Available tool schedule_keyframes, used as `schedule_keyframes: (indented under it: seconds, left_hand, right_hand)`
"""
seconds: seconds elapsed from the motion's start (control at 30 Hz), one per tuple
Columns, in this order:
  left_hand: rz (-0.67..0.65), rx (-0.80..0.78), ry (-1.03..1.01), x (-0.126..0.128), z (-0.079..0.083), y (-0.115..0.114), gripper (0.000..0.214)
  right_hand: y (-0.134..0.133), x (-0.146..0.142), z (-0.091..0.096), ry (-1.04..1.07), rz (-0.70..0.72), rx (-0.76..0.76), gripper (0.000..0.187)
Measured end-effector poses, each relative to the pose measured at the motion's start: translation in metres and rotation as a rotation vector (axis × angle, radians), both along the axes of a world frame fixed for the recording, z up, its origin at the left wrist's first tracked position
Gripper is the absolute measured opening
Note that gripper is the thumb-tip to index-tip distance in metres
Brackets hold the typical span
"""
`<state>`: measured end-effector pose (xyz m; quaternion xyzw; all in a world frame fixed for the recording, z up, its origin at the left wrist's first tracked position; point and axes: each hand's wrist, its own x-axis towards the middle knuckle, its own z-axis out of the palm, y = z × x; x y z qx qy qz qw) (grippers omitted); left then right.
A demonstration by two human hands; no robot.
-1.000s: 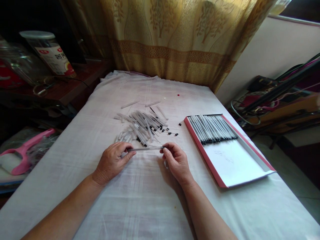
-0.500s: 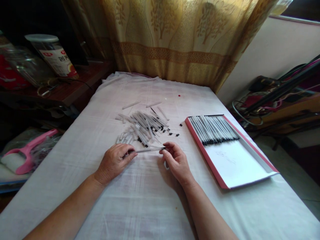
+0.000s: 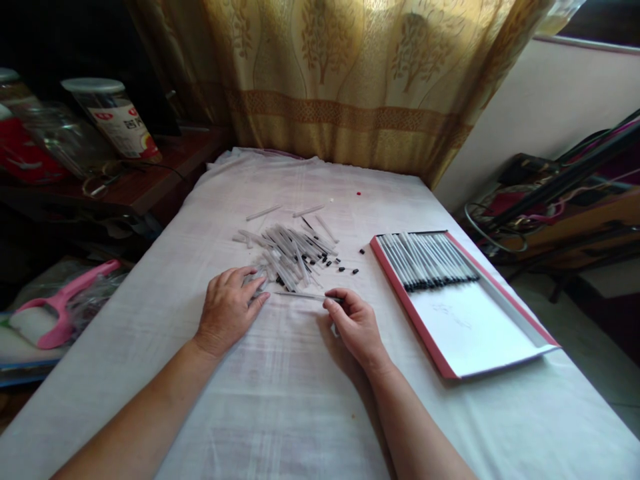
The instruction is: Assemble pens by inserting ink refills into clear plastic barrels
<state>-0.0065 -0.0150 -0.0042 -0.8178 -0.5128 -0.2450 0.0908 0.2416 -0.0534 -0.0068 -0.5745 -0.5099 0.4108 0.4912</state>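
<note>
At the far left of the frame a pink-handled tool (image 3: 60,301) lies beside the white-clothed table (image 3: 280,413), with two jars (image 3: 117,120) on the dark shelf above it. Left of centre, the left hand (image 3: 227,310) lies flat and open on the cloth, fingertips (image 3: 257,283) at the near edge of the pile of clear tubes (image 3: 285,250), holding nothing. Just right of it, the right hand (image 3: 353,323) pinches one end of a single thin tube (image 3: 300,295), which points left toward the pile. Keeping that pinch light and the tube level should stop it bending. About ten loose black caps (image 3: 345,269) dot the cloth; the piled tubes overlap too much to count. At right, the red-edged tray (image 3: 425,340) holds one row of roughly twenty finished pens (image 3: 425,257).
</note>
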Motion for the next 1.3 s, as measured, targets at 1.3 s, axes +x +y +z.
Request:
schedule_keyframes:
  seconds: [1.3]
  left_hand:
    - [-0.102, 0.062, -0.053, 0.012, 0.004, -0.012, 0.019]
  right_hand:
    - [-0.001, 0.0, 0.001, 0.029, -0.073, -0.005, 0.025]
